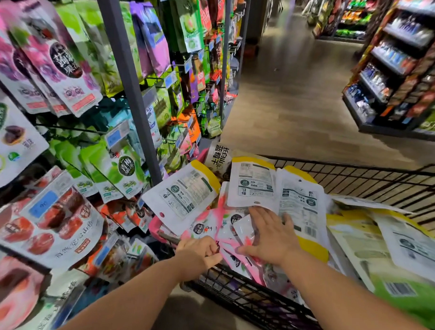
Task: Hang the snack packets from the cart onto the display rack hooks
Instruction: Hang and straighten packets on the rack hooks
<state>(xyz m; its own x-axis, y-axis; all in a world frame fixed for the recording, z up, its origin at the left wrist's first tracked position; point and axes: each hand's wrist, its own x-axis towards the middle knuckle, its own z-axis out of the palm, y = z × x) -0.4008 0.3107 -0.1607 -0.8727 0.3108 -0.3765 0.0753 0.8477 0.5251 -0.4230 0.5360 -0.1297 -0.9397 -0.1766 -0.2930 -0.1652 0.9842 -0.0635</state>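
A black wire cart [360,177] at lower right is piled with snack packets. Pink-and-white packets [213,221] lie at its near-left corner, white-and-yellow packets [254,180] lie back-side up behind them. My left hand [197,254] is curled at the cart's near rim and pinches the edge of a pink packet. My right hand [268,234] lies flat with spread fingers on the pink packets. The display rack [132,93] fills the left side, its hooks loaded with hanging packets.
Grey upright posts [225,58] frame the rack. More white, yellow and green packets [387,247] cover the cart's right side. A wooden-floor aisle [295,95] runs ahead, with stocked shelves [393,67] on its right.
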